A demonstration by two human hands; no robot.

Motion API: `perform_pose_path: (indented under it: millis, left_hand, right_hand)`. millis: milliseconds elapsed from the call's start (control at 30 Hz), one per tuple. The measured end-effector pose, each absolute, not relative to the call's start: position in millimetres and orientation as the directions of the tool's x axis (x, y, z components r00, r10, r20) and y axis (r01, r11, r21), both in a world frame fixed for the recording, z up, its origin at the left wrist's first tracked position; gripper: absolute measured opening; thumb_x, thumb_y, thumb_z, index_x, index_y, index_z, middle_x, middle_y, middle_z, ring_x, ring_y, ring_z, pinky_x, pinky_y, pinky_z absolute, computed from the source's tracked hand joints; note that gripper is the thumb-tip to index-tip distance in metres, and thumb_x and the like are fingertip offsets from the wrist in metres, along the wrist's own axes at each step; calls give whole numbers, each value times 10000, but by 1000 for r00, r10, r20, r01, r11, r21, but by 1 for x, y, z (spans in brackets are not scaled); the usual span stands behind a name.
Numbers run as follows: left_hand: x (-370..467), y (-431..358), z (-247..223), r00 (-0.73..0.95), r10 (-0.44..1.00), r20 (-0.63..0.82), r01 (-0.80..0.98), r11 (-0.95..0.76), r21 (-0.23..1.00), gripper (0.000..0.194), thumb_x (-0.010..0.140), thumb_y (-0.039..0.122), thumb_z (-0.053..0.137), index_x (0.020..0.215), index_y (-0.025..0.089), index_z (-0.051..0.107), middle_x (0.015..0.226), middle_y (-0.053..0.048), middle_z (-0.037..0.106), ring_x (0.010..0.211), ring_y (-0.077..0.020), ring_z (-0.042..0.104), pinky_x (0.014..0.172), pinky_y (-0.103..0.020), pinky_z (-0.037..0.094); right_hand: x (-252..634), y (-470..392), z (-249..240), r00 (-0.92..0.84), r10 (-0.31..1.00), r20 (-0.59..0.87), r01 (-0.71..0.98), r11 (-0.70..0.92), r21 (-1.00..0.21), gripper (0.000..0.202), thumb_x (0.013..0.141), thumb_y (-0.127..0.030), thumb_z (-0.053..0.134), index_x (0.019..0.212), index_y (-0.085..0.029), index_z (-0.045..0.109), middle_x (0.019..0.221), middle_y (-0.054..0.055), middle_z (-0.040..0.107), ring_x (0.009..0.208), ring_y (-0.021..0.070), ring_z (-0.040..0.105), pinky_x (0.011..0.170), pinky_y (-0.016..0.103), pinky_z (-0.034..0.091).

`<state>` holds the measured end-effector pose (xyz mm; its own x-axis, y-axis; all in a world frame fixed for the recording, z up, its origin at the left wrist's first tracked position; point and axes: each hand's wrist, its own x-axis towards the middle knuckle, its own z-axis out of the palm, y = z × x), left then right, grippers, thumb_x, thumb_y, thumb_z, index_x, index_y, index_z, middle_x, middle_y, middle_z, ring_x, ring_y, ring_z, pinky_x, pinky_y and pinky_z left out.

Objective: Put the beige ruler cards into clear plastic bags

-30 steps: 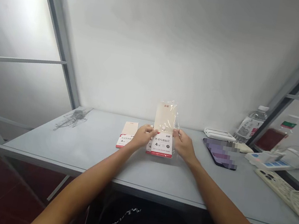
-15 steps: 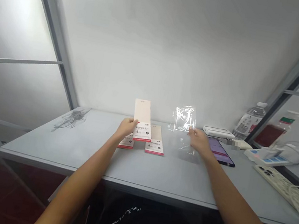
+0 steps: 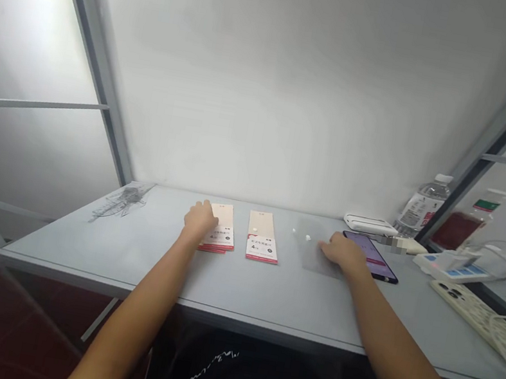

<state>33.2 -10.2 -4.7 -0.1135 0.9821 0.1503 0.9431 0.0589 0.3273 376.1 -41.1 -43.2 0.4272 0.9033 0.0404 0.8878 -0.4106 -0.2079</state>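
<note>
My left hand [image 3: 200,221] is at the left edge of a slim cream-and-white ruler-set packet [image 3: 224,235] with a red bottom edge, thumb on its side. That packet lies on another one, whose red edge [image 3: 211,250] shows underneath. A similar packet [image 3: 262,247] lies flat to the right, with a small white bit on it. Farther right, a clear plastic bag [image 3: 318,265] rests on the desk, barely visible against the grey. My right hand [image 3: 344,254] holds its upper right part between thumb and fingers.
Small white bits [image 3: 308,238] lie near the bag. To the right are a phone [image 3: 373,258], a white device [image 3: 369,224], a water bottle [image 3: 423,206], a power strip [image 3: 449,266], a cased phone [image 3: 484,322] and cables. A dark scribbled drawing [image 3: 123,201] marks the desk's left side.
My left hand has lowered the raised packet onto the left packet. My right hand has brought the clear bag down flat on the desk, slightly to the right.
</note>
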Motion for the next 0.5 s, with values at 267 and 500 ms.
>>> perform_pose_path:
  millis: [267,500]
  left_hand:
    - [96,-36,-23,259,949,182,924,-298,240,519,709,618,410,915,155,524,933,-118,584,885,-261,543,700,-328,392]
    - [108,-35,-28,293,948,125,933,-312,179,281,800,352,411,894,129,555,929,-151,587,908,-260,551,737,-335,389]
  right_hand:
    - [375,-44,-37,418,901,119,892,-383,-239,362,730,-406,469,970,-158,578,968,161,621,894,309,571,662,372,415]
    - [340,-54,-21,194,900,389,821,68,-567,321,774,-463,408,720,-198,581,553,-7,538,543,149,491,534,254,351]
